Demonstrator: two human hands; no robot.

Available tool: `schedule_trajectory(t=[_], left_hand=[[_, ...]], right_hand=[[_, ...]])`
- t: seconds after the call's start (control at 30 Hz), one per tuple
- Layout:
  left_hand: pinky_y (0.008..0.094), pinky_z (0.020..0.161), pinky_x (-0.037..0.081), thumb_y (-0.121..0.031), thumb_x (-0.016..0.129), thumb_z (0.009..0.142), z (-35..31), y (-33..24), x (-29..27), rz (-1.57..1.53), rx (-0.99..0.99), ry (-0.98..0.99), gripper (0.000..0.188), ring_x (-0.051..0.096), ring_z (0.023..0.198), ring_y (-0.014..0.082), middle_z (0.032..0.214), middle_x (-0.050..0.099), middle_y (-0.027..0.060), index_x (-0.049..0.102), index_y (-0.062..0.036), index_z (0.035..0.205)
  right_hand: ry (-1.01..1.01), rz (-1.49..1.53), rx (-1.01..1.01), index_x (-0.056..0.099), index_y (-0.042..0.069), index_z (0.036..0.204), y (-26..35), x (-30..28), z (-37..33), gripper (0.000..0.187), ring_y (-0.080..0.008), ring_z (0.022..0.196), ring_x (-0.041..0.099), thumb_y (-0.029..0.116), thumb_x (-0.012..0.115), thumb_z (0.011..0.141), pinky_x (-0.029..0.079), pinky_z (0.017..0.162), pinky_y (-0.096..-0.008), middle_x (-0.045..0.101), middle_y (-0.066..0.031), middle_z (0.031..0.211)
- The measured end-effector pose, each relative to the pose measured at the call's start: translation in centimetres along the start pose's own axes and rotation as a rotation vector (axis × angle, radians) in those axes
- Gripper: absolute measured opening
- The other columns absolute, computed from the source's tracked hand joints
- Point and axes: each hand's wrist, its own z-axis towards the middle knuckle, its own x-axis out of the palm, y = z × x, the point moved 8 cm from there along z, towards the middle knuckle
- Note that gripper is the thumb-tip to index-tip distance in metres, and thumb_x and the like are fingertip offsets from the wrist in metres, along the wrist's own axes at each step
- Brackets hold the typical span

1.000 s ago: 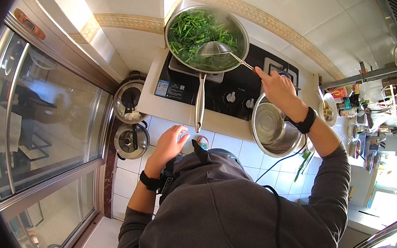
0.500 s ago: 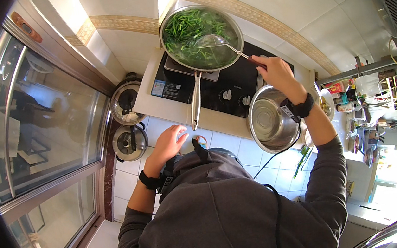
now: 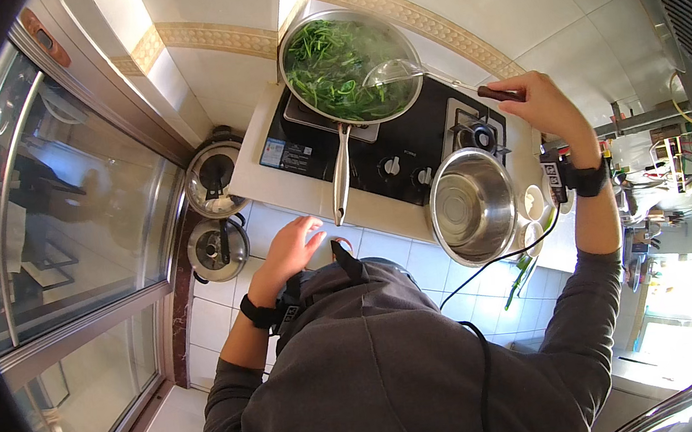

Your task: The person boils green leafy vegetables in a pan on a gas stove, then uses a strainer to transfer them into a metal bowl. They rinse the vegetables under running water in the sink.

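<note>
- Head view: the right hand [image 3: 549,106] wraps its fingers around the dark brown handle of a metal skimmer [image 3: 392,71], to the right of the pan.
- Skimmer's bowl lies within the right side of the pan [image 3: 403,48]; steam blurs this spot, so I cannot tell whether it touches the greens.
- Chopped greens [image 3: 328,87] spread across the pan, thickest toward its left and front.
- Pan sits over the left part of the black stove [image 3: 370,163], its long steel handle pointing toward the person.
- Left hand [image 3: 289,251] is loosely curled, thumb apart from the fingers, near the end of that steel handle.
- Steel pot [image 3: 477,215] stands in front of the right burner [image 3: 479,134].
</note>
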Motion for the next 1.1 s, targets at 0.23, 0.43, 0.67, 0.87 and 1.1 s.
schedule_trajectory(t=[0.23, 0.43, 0.67, 0.87, 1.1], left_hand=[[0.0367, 0.074, 0.049, -0.017, 0.062, 0.084, -0.2, 0.5, -0.2, 0.003, -0.007, 0.007, 0.021, 0.061, 0.086, 0.0315, 0.093, 0.063, 0.0153, 0.058, -0.0006, 0.096], [0.0388, 0.074, 0.048, -0.021, 0.062, 0.083, -0.3, 1.8, 0.0, 0.026, 0.002, -0.024, 0.023, 0.060, 0.086, 0.0325, 0.092, 0.063, 0.0147, 0.059, -0.0024, 0.096], [0.0389, 0.076, 0.048, -0.025, 0.057, 0.085, -1.2, 3.5, 0.4, 0.018, -0.009, -0.046, 0.028, 0.061, 0.089, 0.0321, 0.093, 0.062, 0.0168, 0.058, -0.0004, 0.099], [0.0417, 0.072, 0.047, -0.028, 0.059, 0.084, -2.1, 5.0, -0.2, 0.008, 0.008, -0.137, 0.028, 0.059, 0.084, 0.0343, 0.091, 0.062, 0.0150, 0.059, -0.0038, 0.097], [0.0420, 0.073, 0.047, -0.030, 0.057, 0.085, -2.9, 6.6, -0.1, 0.020, -0.028, -0.127, 0.029, 0.059, 0.084, 0.0348, 0.092, 0.062, 0.0160, 0.059, -0.0033, 0.097]], right_hand=[[0.098, -0.044, 0.032, 0.068, 0.006, 0.104, 1.7, -1.9, -0.8, 0.032, -0.0171, 0.077, 0.064, 0.002, 0.064, 0.072, 0.049, 0.072, -0.0286, 0.069, -0.0124, 0.090], [0.145, -0.209, 0.062, 0.068, 0.006, 0.104, 3.2, -2.3, 0.0, 0.035, -0.0196, 0.080, 0.065, -0.001, 0.066, 0.069, 0.050, 0.074, -0.0278, 0.069, -0.0134, 0.092], [0.209, -0.306, 0.071, 0.069, 0.008, 0.103, 4.4, -1.4, 2.0, 0.035, -0.0209, 0.080, 0.066, -0.001, 0.067, 0.069, 0.050, 0.072, -0.0298, 0.069, -0.0141, 0.091], [0.231, -0.353, -0.011, 0.069, 0.011, 0.103, 3.8, 2.3, 5.0, 0.033, -0.0219, 0.079, 0.067, 0.003, 0.067, 0.071, 0.050, 0.071, -0.0307, 0.069, -0.0140, 0.089], [0.070, -0.292, -0.145, 0.064, 0.004, 0.109, 2.7, 6.7, 6.0, 0.033, -0.0203, 0.080, 0.066, 0.003, 0.062, 0.077, 0.050, 0.074, -0.0290, 0.068, -0.0163, 0.093]])
